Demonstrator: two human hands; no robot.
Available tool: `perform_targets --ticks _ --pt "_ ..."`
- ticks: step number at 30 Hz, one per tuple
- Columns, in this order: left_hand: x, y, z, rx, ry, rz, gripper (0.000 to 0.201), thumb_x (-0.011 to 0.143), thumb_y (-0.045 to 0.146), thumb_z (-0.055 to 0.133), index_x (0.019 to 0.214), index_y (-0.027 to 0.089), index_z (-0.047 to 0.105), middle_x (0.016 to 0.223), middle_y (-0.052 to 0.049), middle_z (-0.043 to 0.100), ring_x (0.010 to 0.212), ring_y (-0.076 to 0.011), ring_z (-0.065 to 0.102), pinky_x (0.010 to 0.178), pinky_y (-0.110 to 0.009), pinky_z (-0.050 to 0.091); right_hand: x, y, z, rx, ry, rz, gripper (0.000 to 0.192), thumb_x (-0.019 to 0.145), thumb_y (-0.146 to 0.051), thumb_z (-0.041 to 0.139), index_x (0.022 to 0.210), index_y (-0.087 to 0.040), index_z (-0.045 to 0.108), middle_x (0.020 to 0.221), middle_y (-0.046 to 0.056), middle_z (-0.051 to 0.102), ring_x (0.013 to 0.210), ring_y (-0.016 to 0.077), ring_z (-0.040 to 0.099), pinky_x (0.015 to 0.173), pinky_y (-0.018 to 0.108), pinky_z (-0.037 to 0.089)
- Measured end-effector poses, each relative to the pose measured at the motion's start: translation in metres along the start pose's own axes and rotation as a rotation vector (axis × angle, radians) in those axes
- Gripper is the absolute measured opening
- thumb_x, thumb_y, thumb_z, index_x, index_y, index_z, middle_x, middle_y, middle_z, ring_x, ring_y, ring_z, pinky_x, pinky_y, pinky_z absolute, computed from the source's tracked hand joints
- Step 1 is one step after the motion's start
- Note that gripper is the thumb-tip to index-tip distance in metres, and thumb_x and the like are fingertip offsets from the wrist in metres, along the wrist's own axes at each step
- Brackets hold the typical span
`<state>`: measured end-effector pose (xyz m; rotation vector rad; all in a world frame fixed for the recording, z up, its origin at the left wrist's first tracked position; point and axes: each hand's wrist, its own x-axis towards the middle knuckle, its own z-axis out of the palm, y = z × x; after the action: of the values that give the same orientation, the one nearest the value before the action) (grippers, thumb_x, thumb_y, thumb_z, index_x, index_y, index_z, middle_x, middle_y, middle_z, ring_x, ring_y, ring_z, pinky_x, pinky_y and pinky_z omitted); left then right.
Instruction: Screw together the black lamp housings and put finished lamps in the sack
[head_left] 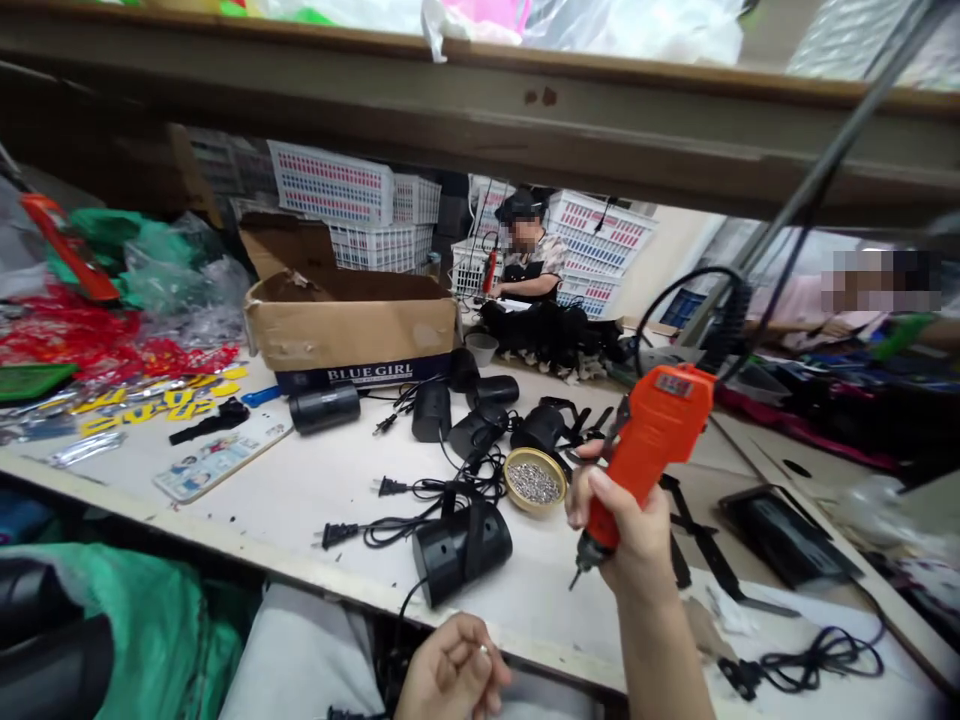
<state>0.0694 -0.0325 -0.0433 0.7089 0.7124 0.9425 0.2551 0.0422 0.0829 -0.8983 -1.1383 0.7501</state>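
Right hand (626, 525) grips orange screwdriver (645, 455); screw bowl (534, 481) just beside.

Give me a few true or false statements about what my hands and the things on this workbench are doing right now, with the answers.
1. The right hand grips an orange electric screwdriver with its bit pointing down. True.
2. The left hand holds a black lamp housing. False: it is loosely curled near the table edge, and the nearest black housing lies on the table.
3. The small round dish holds small metal screws. True.
4. The cardboard box is closed and taped. False: its flaps are open.
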Motion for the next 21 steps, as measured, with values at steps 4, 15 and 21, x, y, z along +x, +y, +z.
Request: perform_targets --ticks 4,15,21 --pt "-0.001 0.001 0.002 0.004 0.047 0.012 0.06 0.072 0.072 0.08 0.083 0.017 0.06 0.069 -0.001 0.066 0.052 -0.0069 0.055 0.048 -0.017 0.035 -0.033 -0.015 0.044 0.235 0.092 -0.082 0.035 0.087 -0.026 0.072 0.118 -0.024 0.056 0.069 -0.004 0.058 0.048 0.0136 0.051 0.048 0.024 0.043" --pt "-0.006 0.007 0.002 0.061 0.057 0.05 0.061 0.073 0.076 0.077 0.081 0.018 0.06 0.064 0.001 0.06 0.053 -0.008 0.052 0.05 -0.018 0.036 -0.066 -0.026 0.078 0.417 0.123 -0.136 0.026 0.09 -0.033 0.069 0.114 -0.027 0.061 0.064 -0.006 0.05 0.045 0.0116 0.046 0.051 0.025 0.04" --pt "-0.009 0.012 0.004 0.124 0.078 0.073 0.061 0.075 0.078 0.073 0.083 0.018 0.063 0.064 0.0 0.06 0.053 -0.0095 0.053 0.05 -0.019 0.038 -0.07 -0.022 0.076 0.338 0.059 -0.146 0.027 0.092 -0.038 0.069 0.116 -0.032 0.058 0.064 -0.006 0.049 0.045 0.0144 0.045 0.051 0.029 0.038"
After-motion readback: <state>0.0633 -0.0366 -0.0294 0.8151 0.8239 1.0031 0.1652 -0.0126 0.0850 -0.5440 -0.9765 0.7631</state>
